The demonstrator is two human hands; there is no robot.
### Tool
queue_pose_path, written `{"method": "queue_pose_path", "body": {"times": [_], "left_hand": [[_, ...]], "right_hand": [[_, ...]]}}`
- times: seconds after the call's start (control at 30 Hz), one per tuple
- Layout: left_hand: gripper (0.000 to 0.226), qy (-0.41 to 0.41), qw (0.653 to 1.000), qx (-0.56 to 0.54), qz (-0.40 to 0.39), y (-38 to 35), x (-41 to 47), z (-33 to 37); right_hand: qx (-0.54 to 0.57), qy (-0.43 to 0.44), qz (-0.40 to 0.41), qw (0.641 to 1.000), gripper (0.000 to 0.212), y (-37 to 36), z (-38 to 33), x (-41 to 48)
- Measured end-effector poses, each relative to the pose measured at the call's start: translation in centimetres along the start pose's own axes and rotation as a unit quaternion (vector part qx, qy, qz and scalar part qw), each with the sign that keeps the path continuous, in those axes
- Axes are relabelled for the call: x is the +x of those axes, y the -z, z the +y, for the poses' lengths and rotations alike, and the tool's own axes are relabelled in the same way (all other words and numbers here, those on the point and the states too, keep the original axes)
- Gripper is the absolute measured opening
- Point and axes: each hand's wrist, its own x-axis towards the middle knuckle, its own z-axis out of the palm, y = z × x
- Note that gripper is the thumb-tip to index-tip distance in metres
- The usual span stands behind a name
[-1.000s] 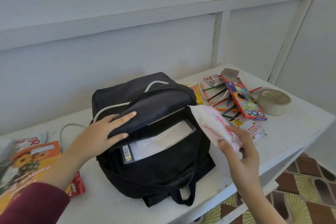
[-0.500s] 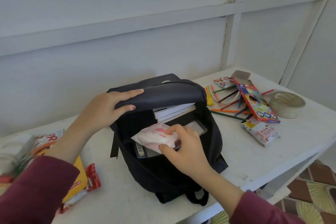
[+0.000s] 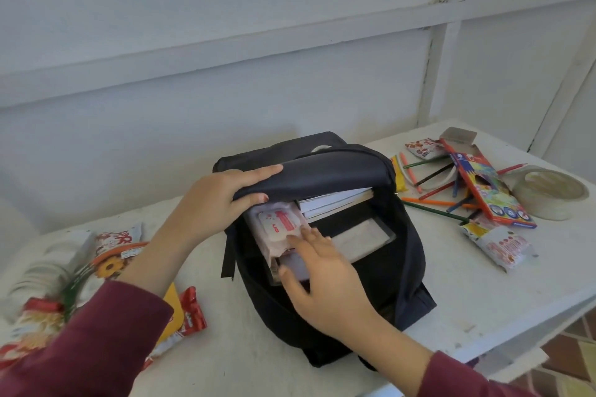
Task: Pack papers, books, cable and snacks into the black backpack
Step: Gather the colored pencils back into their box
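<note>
While the left hand (image 3: 219, 200) grips the backpack flap (image 3: 322, 171), the flat right hand (image 3: 325, 287) presses the snack pack (image 3: 277, 222) in.

We get no readable text: print on pencil box (image 3: 487, 184), pink pack (image 3: 279, 224) and snack bag (image 3: 498, 243) is too blurred.

The black backpack (image 3: 325, 306) sits mid-table, mouth open and top flap raised. Inside, books (image 3: 335, 203) show white page edges at 12 o'clock, and a pink-and-white packet (image 3: 279, 226) lies at 10 o'clock. Outside, a snack pouch (image 3: 498, 245) lies at 3 o'clock and red snack wrappers (image 3: 192, 313) at 8 o'clock.
</note>
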Motion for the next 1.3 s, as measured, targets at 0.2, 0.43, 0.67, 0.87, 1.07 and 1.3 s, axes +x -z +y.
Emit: {"method": "queue_pose_path", "body": {"times": [0.2, 0.43, 0.67, 0.87, 1.07, 1.3], "left_hand": [[0.051, -0.018, 0.999, 0.039, 0.033, 0.3, 0.1, 0.2], [0.046, -0.045, 0.989, 0.106, 0.092, 0.8, 0.6, 1.1], [0.041, -0.076, 0.973, 0.164, 0.143, 0.9, 0.8, 1.2], [0.042, -0.100, 0.962, 0.189, 0.169, 0.8, 1.1, 1.4], [0.047, -0.102, 0.957, 0.202, 0.182, 0.5, 1.1, 1.2], [0.046, -0.103, 0.960, 0.184, 0.183, 0.5, 1.1, 1.2]], "right_hand": [[-0.052, 0.063, -0.116, 0.990, 0.062, -0.9, 0.8, 1.2], [-0.098, 0.053, -0.147, 0.983, 0.063, -2.6, 1.7, 6.7], [-0.071, 0.068, -0.138, 0.986, 0.063, -2.8, 1.4, 6.2], [-0.030, 0.053, -0.169, 0.984, 0.063, -2.8, 1.2, 6.5], [0.003, 0.024, -0.204, 0.979, 0.063, -2.6, 1.0, 8.3], [0.038, -0.003, -0.242, 0.970, 0.057, -2.4, 1.2, 9.2]]}}
